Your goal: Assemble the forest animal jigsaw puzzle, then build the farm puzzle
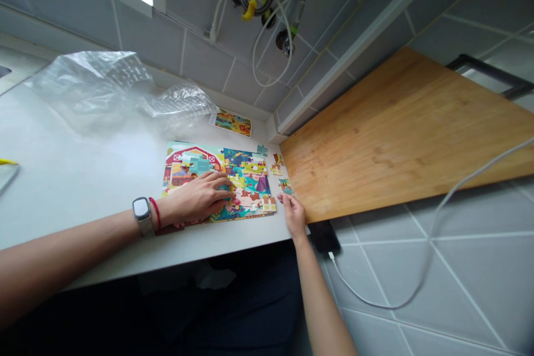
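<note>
A colourful jigsaw puzzle (254, 203) with a red barn and farm animals lies on the white table. My left hand (200, 196) rests across its middle, palm down with fingers stretched out, covering part of the picture. Just right of the puzzle, my right hand (294, 214) is closed, thumb and fingertips together; whether a piece is between them I cannot make out. Close beyond those fingertips sits a loose puzzle piece (285, 186). Further back are another loose piece (276, 169) and a teal piece (262, 149).
Crumpled clear plastic wrap (104, 80) spreads over the back of the table. A small picture card (232, 122) lies by the wall. A wooden board (400, 139) borders the right side. Below it are a dark phone (324, 237) and a white cable (386, 306).
</note>
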Available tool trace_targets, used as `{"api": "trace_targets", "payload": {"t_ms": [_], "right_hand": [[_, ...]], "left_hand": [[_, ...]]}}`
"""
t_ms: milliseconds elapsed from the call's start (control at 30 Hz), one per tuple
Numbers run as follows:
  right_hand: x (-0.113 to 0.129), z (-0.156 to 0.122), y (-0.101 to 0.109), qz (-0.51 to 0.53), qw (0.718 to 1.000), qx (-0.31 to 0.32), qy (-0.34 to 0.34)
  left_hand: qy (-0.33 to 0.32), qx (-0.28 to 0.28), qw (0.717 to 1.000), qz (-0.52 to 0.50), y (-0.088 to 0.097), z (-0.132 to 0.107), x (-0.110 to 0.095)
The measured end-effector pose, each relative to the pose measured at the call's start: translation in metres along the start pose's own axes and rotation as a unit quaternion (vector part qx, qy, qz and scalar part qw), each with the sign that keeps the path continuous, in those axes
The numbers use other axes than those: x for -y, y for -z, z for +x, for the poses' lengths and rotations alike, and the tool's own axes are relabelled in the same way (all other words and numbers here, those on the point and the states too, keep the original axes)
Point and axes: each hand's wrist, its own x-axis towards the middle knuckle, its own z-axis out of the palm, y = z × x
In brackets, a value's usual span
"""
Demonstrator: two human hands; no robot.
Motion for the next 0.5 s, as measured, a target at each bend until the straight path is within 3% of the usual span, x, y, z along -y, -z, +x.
{"api": "trace_targets", "payload": {"t_ms": [267,500], "right_hand": [[0.009,-0.003,0.002,0.013,1.0,0.002,0.027],[0.012,-0.004,0.004,-0.04,0.992,0.05,0.106]], "left_hand": [[-0.018,-0.062,0.994,-0.092,0.004,0.008,0.007],[-0.021,-0.075,0.993,-0.09,0.027,0.018,0.008]]}}
